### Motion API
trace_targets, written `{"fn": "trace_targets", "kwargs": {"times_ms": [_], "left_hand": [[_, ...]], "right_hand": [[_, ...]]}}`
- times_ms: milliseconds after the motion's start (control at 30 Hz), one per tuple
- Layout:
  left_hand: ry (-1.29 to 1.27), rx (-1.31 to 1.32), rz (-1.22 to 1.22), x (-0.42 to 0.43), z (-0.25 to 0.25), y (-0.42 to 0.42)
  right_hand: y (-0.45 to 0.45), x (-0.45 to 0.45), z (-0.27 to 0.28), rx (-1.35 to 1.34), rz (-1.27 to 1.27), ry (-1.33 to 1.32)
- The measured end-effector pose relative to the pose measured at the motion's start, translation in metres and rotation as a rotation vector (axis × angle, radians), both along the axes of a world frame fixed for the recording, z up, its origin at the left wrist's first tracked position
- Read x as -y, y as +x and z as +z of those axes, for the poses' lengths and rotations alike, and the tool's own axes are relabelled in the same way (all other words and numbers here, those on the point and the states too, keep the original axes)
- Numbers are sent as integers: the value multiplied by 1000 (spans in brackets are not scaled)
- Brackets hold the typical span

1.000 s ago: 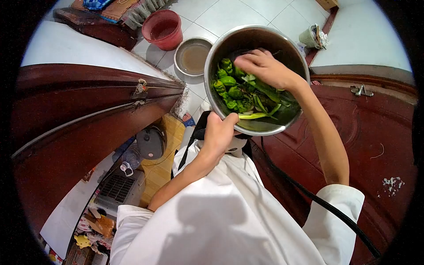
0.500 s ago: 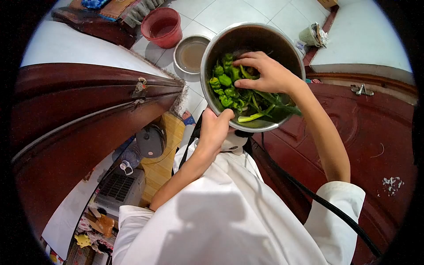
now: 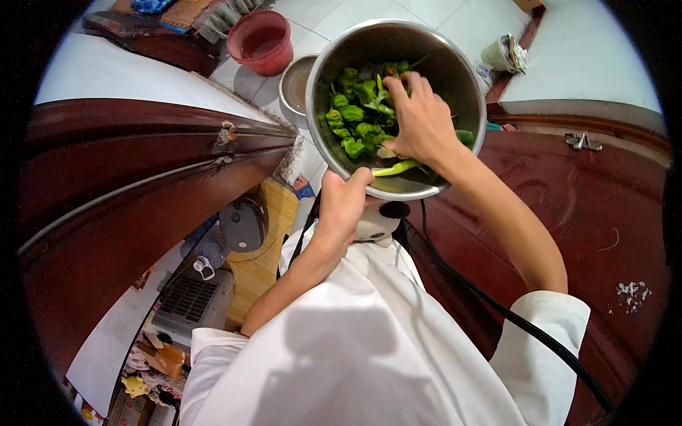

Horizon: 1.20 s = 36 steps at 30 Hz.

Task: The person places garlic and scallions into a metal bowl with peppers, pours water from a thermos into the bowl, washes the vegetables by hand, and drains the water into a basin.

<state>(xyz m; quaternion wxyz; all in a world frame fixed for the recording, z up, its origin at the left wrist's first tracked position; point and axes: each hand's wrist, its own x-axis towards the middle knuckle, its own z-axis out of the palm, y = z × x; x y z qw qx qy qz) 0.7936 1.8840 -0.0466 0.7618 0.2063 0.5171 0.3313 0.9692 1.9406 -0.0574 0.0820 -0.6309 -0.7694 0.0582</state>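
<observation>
A large steel bowl (image 3: 320, 131) is tilted in front of me, with several green peppers (image 3: 353, 113) along its left side. My left hand (image 3: 342, 206) grips the bowl's near left rim, thumb over the edge and the other fingers hidden beneath. Inside the bowl, my right hand (image 3: 420, 119) reaches down among the vegetables with its fingers apart and bent. Whether anything lies under its palm is hidden. A long pale-green pepper (image 3: 396, 169) rests near the rim by my left thumb.
Beyond the bowl, a red bucket (image 3: 261, 44) and a shallow metal basin (image 3: 293, 85) stand on the tiled floor. A small bin (image 3: 503, 55) is at the back right. Dark red doors (image 3: 142, 170) flank both sides. A black cable (image 3: 497, 309) crosses at right.
The bowl has shifted up and to the left, now covering part of the basin. My right hand has swept through the vegetables and turned more upright, and the greens have been rearranged.
</observation>
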Motion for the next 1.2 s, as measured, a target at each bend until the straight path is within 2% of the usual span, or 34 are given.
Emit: {"fn": "trace_targets", "kwargs": {"times_ms": [67,100,233,333,400,467,567,667,700,733,800,833,933,1000,1067,1200], "left_hand": [[-11,1,9,2,4,3],[-16,3,21,3,6,3],[18,-112,-5,-4,0,2],[25,-64,26,-9,-10,-2],[31,-83,52,-11,-14,-3],[47,-104,50,-10,-15,-4],[43,-51,56,-12,-10,-3],[72,-18,55,-14,-6,-4],[72,-18,52,-14,-5,-4],[65,-13,58,-16,-5,-4],[56,-9,65,-17,-5,-4],[43,-3,57,-18,-5,-4],[27,2,29,-17,-7,-8],[30,1,14,-15,-6,-6],[8,3,10,-13,-5,-5],[-13,27,16,-11,-11,-6]], "right_hand": [[1,-14,8,76,-63,7],[5,-20,6,14,-53,96],[8,-27,5,46,-2,46],[13,-27,4,-50,75,17],[22,-27,8,-271,192,-60],[17,-18,20,-224,124,-47],[5,-12,35,-175,266,210],[-3,-7,16,49,494,68],[-8,-6,9,87,540,107],[-12,-5,4,88,537,108],[-16,0,-1,262,487,147],[-18,1,-1,280,384,20],[-16,-6,3,356,338,-134],[-7,-4,-2,338,410,-55],[1,-4,-1,399,620,-4],[14,-2,16,356,684,-93]]}}
